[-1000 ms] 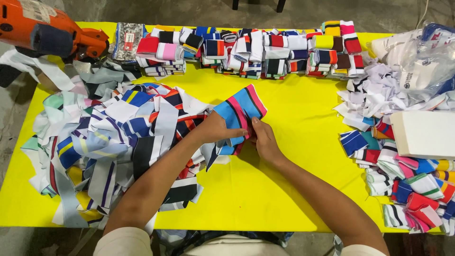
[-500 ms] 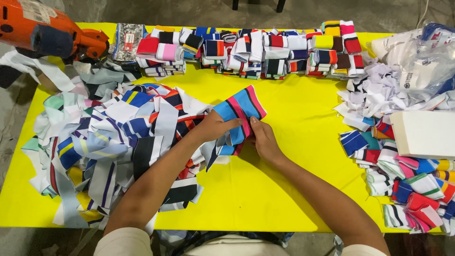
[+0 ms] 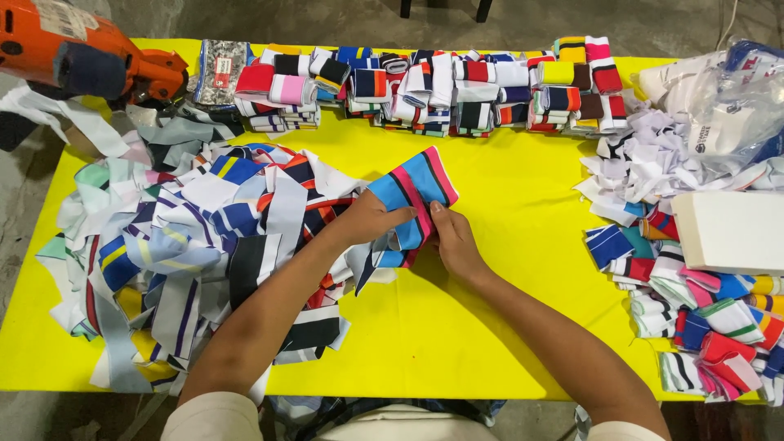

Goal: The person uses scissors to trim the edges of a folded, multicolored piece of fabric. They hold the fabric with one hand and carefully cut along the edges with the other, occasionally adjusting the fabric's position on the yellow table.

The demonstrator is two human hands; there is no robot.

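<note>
The left hand [image 3: 371,222] lies curled on the near end of a striped cloth strip [image 3: 415,194], thumb and fingers closed over its edge, pinning it against the yellow table [image 3: 498,327]. The right hand [image 3: 453,241] sits just beside it on the other side of the strip, fingers bent and pinching the same near end, so the cloth runs up and away from between both hands toward the middle of the table. The strip is blue with pink, black and thin red bands running along it, and its far end is cut square and lies flat.

Left of the hands a loose heap of mixed striped strips [image 3: 188,245] spreads over the table and touches the left forearm. Along the far edge stands a row of folded bundles [image 3: 441,86]. To the right lie more folded pieces [image 3: 702,318] and a white box [image 3: 731,233].
</note>
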